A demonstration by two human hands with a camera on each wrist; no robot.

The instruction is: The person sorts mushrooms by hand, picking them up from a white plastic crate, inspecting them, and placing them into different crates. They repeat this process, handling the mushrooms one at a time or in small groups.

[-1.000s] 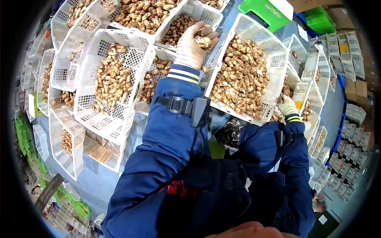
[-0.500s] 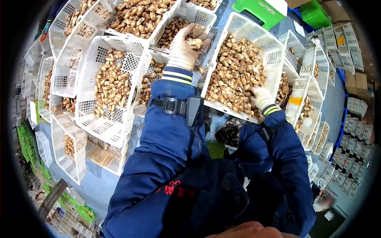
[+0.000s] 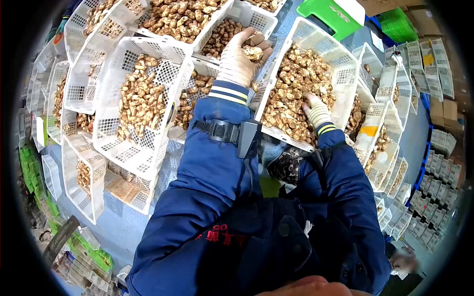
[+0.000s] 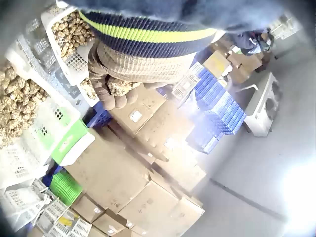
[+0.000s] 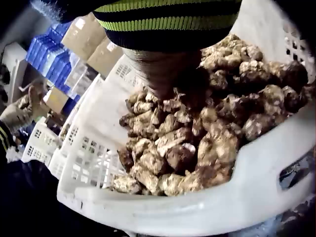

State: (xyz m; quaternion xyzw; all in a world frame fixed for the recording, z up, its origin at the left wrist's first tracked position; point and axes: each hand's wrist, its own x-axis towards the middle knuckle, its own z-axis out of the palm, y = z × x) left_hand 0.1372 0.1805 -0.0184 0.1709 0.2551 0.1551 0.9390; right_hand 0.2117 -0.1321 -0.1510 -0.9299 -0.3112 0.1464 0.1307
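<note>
My gloved left hand is raised between two baskets, palm up, its fingers curled round knobby brown tubers. The left wrist view also shows a tuber in the bent fingers of that hand. My gloved right hand reaches into the large white basket and touches the heaped tubers. In the right wrist view, the glove goes down into the pile; its fingertips are hidden there.
White baskets holding tubers stand to the left, with further baskets on the right. A green stool is beyond the large basket. Cardboard boxes and blue crates appear in the left wrist view.
My right hand has moved left from a smaller basket on the right into the large basket, then farther in over the pile. My left hand still holds tubers in about the same place.
</note>
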